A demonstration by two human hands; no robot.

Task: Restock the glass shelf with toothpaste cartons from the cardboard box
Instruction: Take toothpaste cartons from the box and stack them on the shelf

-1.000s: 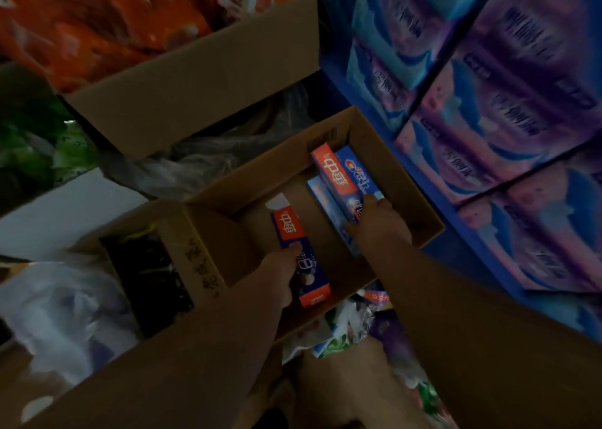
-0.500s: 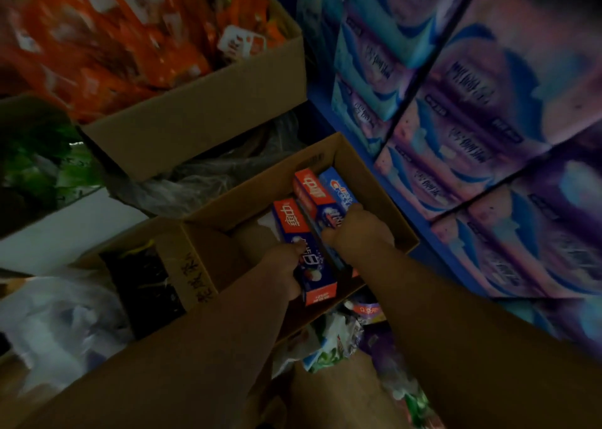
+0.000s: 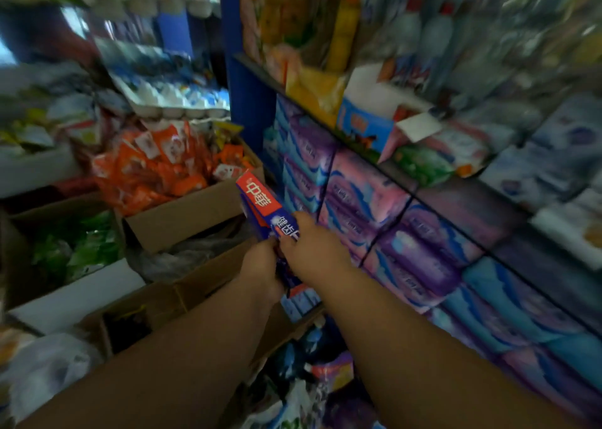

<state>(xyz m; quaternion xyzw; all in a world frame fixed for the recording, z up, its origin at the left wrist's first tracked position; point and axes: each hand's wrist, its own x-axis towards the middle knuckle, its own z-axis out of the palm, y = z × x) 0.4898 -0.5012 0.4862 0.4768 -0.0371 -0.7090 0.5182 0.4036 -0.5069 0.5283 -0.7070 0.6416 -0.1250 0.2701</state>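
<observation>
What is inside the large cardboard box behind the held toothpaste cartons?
The large cardboard box holds orange packets heaped above its rim; anything beneath them is hidden by the box wall.

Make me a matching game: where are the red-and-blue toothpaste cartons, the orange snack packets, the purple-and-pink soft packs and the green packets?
1 red-and-blue toothpaste cartons
2 orange snack packets
3 purple-and-pink soft packs
4 green packets

A stacked below the shelf, right
B gripped by left hand and right hand
C far-left box
D heaped in middle cardboard box

Pairs: 1-B, 2-D, 3-A, 4-C
</observation>
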